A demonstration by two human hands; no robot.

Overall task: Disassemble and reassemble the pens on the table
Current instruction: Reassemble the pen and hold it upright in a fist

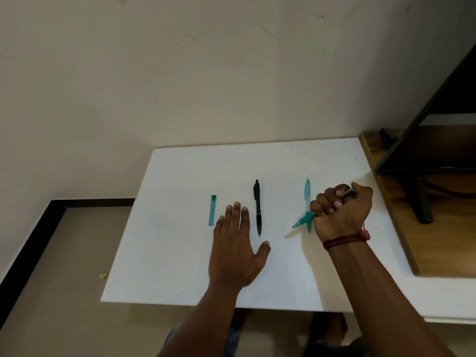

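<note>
On the white table (pixel 180 266) lie a black pen (pixel 257 207), a teal pen cap (pixel 212 210) to its left and a teal pen (pixel 307 194) to its right. My right hand (pixel 342 212) is closed in a fist around another teal pen (pixel 302 220), whose tip juts out low left, crossing over the lying teal pen, while a dark end shows above the knuckles. My left hand (pixel 235 248) rests flat on the table, fingers spread, between the cap and the black pen, holding nothing.
A wooden desk (pixel 438 240) with a black metal frame (pixel 422 161) borders the table's right side. A wall rises behind. The floor at left carries a small yellow scrap (pixel 103 276). My legs show under the table's near edge.
</note>
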